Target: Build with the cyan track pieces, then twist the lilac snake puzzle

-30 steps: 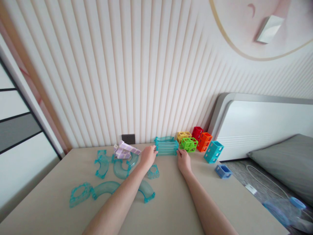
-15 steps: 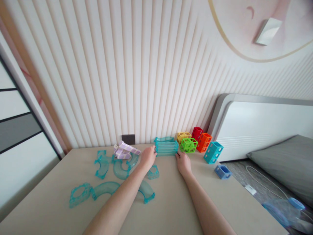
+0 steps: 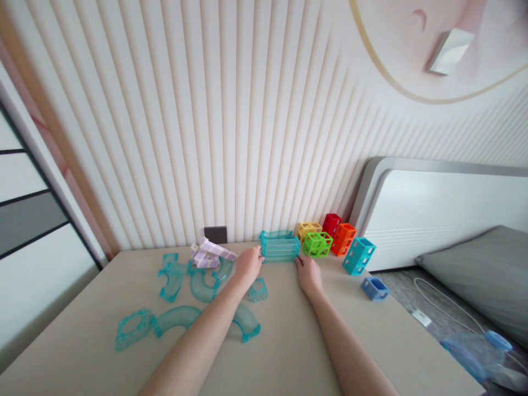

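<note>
A stack of straight clear teal track pieces (image 3: 280, 248) lies at the back of the beige table (image 3: 297, 346), near the wall. My left hand (image 3: 247, 264) grips its left end with curled fingers. My right hand (image 3: 308, 273) is closed against its right end. Both forearms reach forward across the table.
Curved teal tubes (image 3: 198, 316) and a purple piece (image 3: 210, 253) lie to the left. Open-frame cubes stand to the right: green (image 3: 317, 244), yellow (image 3: 309, 229), red (image 3: 331, 223), orange (image 3: 343, 238), teal (image 3: 358, 256), and a blue one (image 3: 374, 287) near the table's right edge. A bed lies beyond.
My right hand slid slightly left along the end of the teal stack. Otherwise the hands and pieces have hardly moved.
</note>
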A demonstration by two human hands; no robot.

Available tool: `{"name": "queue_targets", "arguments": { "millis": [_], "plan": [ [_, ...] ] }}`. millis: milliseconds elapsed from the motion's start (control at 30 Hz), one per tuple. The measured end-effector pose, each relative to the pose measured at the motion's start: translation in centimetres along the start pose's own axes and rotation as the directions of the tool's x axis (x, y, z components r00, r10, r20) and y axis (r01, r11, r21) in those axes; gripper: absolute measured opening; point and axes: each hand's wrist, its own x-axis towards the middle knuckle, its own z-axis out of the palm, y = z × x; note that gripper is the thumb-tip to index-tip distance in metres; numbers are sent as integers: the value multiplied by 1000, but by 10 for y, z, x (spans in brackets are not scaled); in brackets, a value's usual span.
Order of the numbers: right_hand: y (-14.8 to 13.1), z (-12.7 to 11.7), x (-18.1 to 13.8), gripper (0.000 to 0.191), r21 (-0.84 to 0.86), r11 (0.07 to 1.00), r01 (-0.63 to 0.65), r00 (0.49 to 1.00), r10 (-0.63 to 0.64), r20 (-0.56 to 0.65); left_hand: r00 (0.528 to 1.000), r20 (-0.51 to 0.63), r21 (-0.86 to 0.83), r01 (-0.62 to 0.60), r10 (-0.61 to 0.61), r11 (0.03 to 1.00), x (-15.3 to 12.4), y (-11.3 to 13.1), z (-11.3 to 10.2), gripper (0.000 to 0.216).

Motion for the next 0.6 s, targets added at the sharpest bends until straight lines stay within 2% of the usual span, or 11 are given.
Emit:
{"name": "queue_targets", "arguments": {
  "millis": [133,333,600],
  "plan": [
    [1,2,0,22,40,999,-4,999,5,-36,1000,-4,32,3,-3,999,0,2,-1,15],
    [3,4,3,32,106,994,-9,996,19,-93,1000,1,68,-8,8,998,-2,5,-4,15],
    [1,1,2,32,125,992,7,995,6,-102,1000,4,88,-8,8,996,-2,6,-5,15]
  ]
}}
